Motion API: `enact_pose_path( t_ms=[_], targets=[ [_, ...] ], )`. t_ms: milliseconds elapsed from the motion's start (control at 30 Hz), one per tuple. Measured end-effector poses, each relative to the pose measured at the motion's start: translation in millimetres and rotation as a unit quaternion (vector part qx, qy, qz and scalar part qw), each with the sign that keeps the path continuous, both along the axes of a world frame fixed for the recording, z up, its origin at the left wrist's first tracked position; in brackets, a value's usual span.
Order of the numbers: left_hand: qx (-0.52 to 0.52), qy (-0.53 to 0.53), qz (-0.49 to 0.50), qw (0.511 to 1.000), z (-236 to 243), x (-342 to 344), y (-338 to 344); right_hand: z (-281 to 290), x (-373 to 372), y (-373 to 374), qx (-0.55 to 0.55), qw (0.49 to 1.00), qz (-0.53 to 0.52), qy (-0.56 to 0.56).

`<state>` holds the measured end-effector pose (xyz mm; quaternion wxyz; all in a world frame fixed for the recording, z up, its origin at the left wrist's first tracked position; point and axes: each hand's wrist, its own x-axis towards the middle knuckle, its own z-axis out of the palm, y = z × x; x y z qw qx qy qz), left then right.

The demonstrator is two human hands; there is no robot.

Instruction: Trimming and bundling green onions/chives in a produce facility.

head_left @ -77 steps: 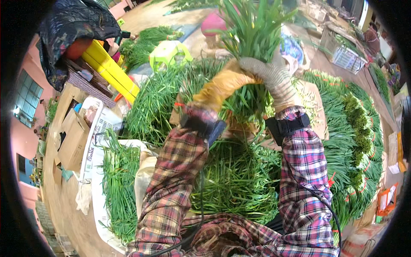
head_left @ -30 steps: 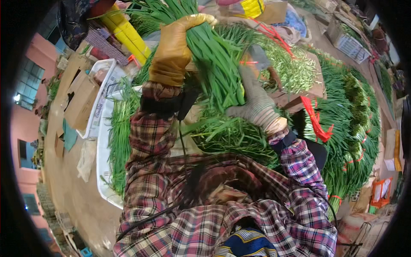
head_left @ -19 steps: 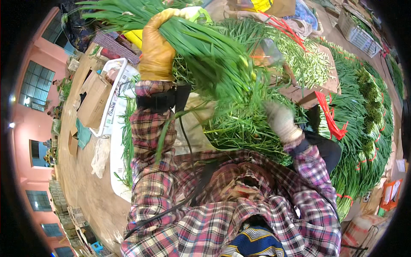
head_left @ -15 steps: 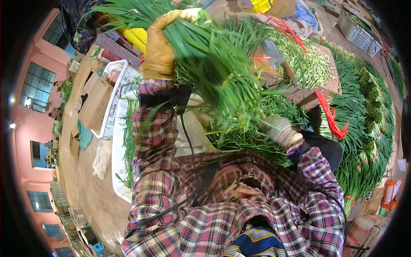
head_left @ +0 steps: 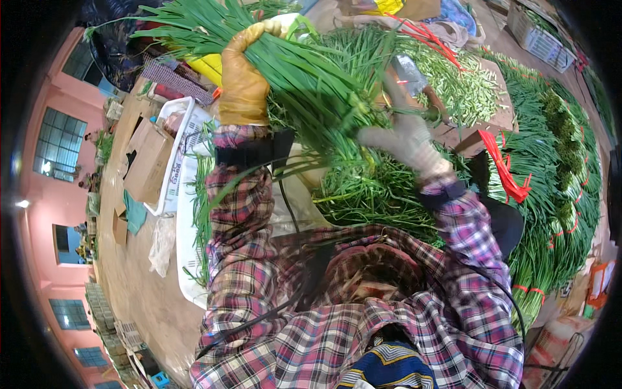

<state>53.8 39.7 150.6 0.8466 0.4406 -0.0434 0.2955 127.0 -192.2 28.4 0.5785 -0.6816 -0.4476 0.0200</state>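
Note:
My left hand (head_left: 245,81), in an orange-yellow rubber glove, is closed round a thick bunch of garlic chives (head_left: 311,71). The long flat leaves fan out to the upper left, and the stem ends point down and right. Beside those ends is my right hand (head_left: 408,136), in a pale knit glove. Its fingers are spread apart and somewhat blurred, with nothing visibly gripped. Whether the fingertips touch the stems I cannot tell. Below the bunch lies a heap of loose green leaves (head_left: 382,194), close in front of my body.
A white plastic crate (head_left: 188,259) stands left, with a cardboard box (head_left: 148,159) beyond. On the right, many tied bundles (head_left: 544,194) are stacked. Red ties (head_left: 505,172) hang at a board edge near cut pale stem pieces (head_left: 476,97). A metal blade (head_left: 409,72) stands near them.
My right hand has risen from beside the loose heap toward the bunch's stem ends, and its curled fingers have spread. The left hand keeps its hold, and the bunch is slightly shifted.

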Motion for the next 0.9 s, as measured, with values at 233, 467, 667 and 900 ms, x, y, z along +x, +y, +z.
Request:
enact_pose_path(
  t_ms=[233,467,667,900],
  targets=[
    [-0.001,-0.048,-0.026,0.999,5,0,-7,-36,41,37,0.254,0.799,-0.166,0.520],
    [-0.036,-0.100,-0.024,0.994,7,-34,10,-103,55,-34,-0.535,0.824,-0.186,0.010],
    [-0.029,-0.122,0.001,0.992,14,-43,16,-154,52,-59,-0.357,0.902,-0.138,0.200],
    [0.005,-0.082,-0.112,0.990,19,-11,-15,24,30,-24,0.060,0.991,0.075,0.093]
  ],
)
